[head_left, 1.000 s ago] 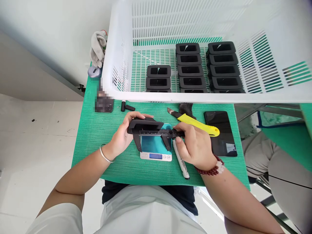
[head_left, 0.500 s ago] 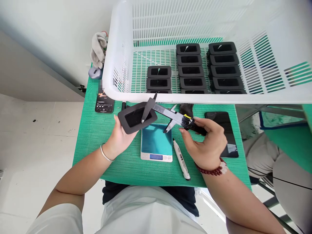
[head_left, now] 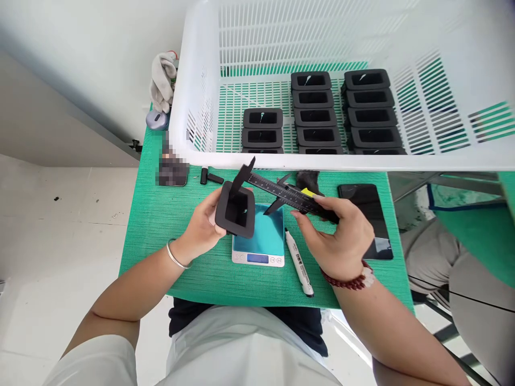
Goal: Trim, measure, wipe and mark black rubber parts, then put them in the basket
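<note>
The fingers of the left hand are clamped around a matte black rectangular frame, a rubbery-looking piece with rounded corners and a recessed opening, held tilted above the left edge of the scale. The right hand has its fingers closed on the body of a black plastic caliper, whose slim ruled beam slants up and to the left; its pointed upper tip rises just above the frame, and whether it touches the frame cannot be told.

Beneath both hands sits a small digital scale with a glossy teal square platform, a silver body and a lit blue display. Just right of it a white marker with a black cap lies on the tabletop, which is covered by a green woven mat. A dark phone lies flat beyond the right hand, and a yellow utility knife shows partly behind the caliper.

Further out, a large white slotted plastic crate holds neat rows of matching black frames. A grey fabric glove hangs at the crate's left corner.
</note>
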`<state>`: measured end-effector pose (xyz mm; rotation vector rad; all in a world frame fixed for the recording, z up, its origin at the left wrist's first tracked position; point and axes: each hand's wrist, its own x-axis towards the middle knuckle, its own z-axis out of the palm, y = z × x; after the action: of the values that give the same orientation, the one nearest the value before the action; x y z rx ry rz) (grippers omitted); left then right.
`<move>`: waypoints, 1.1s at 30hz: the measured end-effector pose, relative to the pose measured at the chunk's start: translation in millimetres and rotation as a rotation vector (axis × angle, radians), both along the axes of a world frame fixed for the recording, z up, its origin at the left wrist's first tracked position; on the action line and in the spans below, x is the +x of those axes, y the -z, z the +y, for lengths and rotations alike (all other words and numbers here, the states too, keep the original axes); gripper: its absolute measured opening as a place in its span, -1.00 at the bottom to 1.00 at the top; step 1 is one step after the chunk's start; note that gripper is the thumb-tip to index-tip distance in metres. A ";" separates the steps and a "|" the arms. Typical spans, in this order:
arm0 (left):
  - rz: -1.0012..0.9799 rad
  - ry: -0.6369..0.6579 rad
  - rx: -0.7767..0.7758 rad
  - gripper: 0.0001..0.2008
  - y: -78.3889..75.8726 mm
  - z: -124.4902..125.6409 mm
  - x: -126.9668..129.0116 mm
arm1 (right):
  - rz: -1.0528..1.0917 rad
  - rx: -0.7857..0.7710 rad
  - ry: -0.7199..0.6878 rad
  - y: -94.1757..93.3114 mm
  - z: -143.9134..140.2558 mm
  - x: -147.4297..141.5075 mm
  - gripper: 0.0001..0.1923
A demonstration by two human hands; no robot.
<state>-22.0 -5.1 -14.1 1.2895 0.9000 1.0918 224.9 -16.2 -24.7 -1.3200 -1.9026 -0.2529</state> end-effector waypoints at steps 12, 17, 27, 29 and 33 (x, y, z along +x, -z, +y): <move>-0.034 0.122 0.021 -0.30 7.3 1.0 -2.4 | -0.035 -0.072 0.008 0.3 -4.0 0.3 -0.64; -0.020 0.190 -0.024 -0.28 5.1 0.3 0.2 | -0.060 -0.083 0.004 -3.1 -7.3 -3.5 -0.66; 0.044 0.076 -0.004 -0.23 3.0 5.9 -4.3 | -0.101 -0.146 -0.208 -9.0 -3.1 -3.6 -0.39; 0.037 0.053 -0.002 -0.23 0.8 6.5 -3.9 | -0.071 -0.129 -0.154 -6.1 -2.7 -1.0 -0.35; 0.044 0.030 -0.002 -0.22 -1.4 5.5 -2.6 | -0.004 -0.102 -0.098 -3.2 -3.0 0.7 -0.35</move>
<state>-24.5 0.4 -12.7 1.3259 0.9111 1.0429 225.6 -19.1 -21.5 -1.2882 -1.9999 -0.1099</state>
